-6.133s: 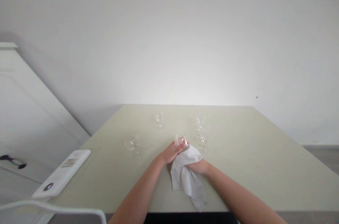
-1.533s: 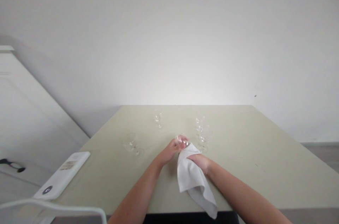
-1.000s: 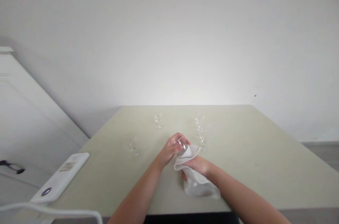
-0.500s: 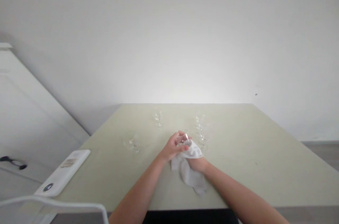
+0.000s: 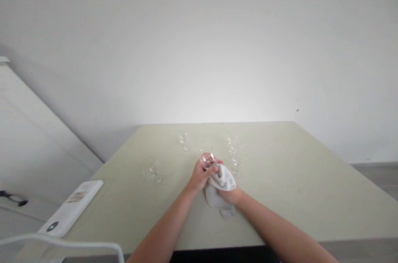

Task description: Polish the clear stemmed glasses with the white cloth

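Left hand point(image 5: 200, 174) — we grip a small clear glass point(image 5: 207, 160) above the worktop point(image 5: 295, 176). Right hand point(image 5: 228, 193) — closed on a white cloth point(image 5: 219, 186) touching the glass.

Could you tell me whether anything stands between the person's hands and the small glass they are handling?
Nothing stands between the left hand and the small glass: its fingers are closed directly on it. Between the right hand and that glass lies only the white cloth, bunched in that hand's grip against the glass.
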Tool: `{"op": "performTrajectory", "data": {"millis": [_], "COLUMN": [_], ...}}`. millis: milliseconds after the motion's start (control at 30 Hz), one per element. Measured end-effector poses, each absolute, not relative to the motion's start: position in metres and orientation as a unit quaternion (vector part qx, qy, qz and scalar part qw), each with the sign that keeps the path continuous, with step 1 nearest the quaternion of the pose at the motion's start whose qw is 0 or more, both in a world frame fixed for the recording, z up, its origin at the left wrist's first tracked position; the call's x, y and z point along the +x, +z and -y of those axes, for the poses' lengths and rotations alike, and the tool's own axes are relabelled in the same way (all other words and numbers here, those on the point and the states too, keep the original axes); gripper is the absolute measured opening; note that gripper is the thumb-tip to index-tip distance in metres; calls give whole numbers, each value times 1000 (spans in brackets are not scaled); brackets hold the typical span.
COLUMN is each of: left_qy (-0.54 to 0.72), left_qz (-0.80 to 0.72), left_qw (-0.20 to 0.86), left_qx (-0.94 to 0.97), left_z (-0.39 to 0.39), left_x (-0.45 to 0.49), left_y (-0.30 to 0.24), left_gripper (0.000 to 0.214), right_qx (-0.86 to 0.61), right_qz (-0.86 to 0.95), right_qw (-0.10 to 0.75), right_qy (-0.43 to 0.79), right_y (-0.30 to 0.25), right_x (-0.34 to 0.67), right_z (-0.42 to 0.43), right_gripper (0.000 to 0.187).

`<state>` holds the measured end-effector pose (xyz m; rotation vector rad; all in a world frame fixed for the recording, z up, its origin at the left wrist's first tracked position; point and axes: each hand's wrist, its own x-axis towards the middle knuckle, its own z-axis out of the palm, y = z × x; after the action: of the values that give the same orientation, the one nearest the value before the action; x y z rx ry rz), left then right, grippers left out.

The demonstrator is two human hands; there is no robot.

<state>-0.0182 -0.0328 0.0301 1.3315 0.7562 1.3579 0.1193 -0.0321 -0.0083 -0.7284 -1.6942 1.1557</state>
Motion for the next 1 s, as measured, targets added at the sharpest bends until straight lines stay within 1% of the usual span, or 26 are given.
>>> {"op": "performTrajectory", "data": {"millis": [67, 200, 300, 367, 467, 567, 733, 867, 933, 1000], "left_qy": [607, 679, 698, 667, 567, 502, 474, 453, 434, 411], "left_qz": [-315, -302, -350, -405, -468, -489, -514, -546, -566, -582], "left_qw": [507, 453, 376, 316, 249, 237, 233, 214, 163, 83], "left_qx": [525, 493, 498, 540, 631, 673, 676, 671, 682, 697], "left_z": [34, 36, 37, 38, 41, 43, 41, 37, 34, 29], "left_x": [-18, -20, -22, -24, -25, -25, -24, -26, -29, -35], "left_y": [29, 33, 36, 36, 34, 31, 28, 27, 27, 27], "left_gripper": [50, 55, 53, 53, 53, 53, 53, 49, 47, 41], "right_qx": [-290, -342, -354, -329, -312, -315, -307, -335, -349, -350], "right_qz": [681, 596, 535, 524, 547, 581, 601, 598, 583, 567], "right_qw": [481, 553, 580, 576, 544, 525, 505, 479, 474, 472], "right_qy": [469, 471, 502, 534, 555, 536, 537, 549, 559, 578], "right_y": [1, 21, 25, 23, 19, 17, 18, 13, 8, 3], "right_x": [121, 127, 130, 130, 127, 125, 124, 124, 123, 123], "right_z": [36, 38, 33, 31, 32, 35, 35, 32, 32, 32], "right_gripper": [34, 41, 47, 50, 53, 51, 47, 46, 48, 49]}}
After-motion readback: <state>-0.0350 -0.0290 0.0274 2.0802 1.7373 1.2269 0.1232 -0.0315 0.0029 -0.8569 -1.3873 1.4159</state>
